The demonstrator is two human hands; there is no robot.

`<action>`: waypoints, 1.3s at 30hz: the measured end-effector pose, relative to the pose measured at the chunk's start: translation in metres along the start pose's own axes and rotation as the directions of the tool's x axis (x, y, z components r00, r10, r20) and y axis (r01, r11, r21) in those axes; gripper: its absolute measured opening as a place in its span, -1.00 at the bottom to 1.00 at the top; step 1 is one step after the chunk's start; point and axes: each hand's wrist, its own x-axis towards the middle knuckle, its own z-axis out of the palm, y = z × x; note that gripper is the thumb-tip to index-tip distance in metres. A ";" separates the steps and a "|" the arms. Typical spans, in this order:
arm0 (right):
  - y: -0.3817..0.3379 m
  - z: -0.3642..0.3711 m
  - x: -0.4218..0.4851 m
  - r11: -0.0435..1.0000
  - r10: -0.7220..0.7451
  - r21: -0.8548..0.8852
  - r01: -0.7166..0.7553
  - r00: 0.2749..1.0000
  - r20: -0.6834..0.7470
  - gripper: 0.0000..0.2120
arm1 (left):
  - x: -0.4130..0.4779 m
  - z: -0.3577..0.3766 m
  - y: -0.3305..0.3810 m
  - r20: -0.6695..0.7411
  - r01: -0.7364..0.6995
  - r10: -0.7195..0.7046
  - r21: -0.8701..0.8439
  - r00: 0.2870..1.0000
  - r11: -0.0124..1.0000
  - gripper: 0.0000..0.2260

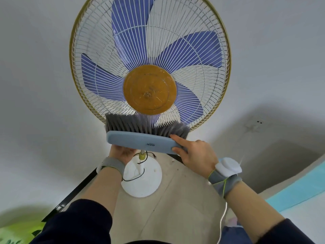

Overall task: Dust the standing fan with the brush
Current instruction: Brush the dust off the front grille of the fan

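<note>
While both hands clamp the brush, left hand beneath, right hand at its end, bristles press the standing fan grille's lower edge; next, I judge, sweeping upward across the wires.

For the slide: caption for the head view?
Both hands press a grey-bristled brush against the standing fan's lower grille.

Two arms up, both hands on the brush

Both arms reach up and forward, with dark sleeves pushed back and a grey band on each wrist. The right hand has its grip closed on the right end of the brush, first finger lying straight along the top edge. The left hand sits under the brush, palm up, fingers hidden behind it, so its grip cannot be made out.
</note>
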 end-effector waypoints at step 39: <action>-0.061 -0.021 0.025 0.143 0.647 0.977 -0.156 0.762 0.027 -0.70 | -0.003 0.009 -0.025 0.019 0.178 -0.183 -0.342 0.983 0.923 0.07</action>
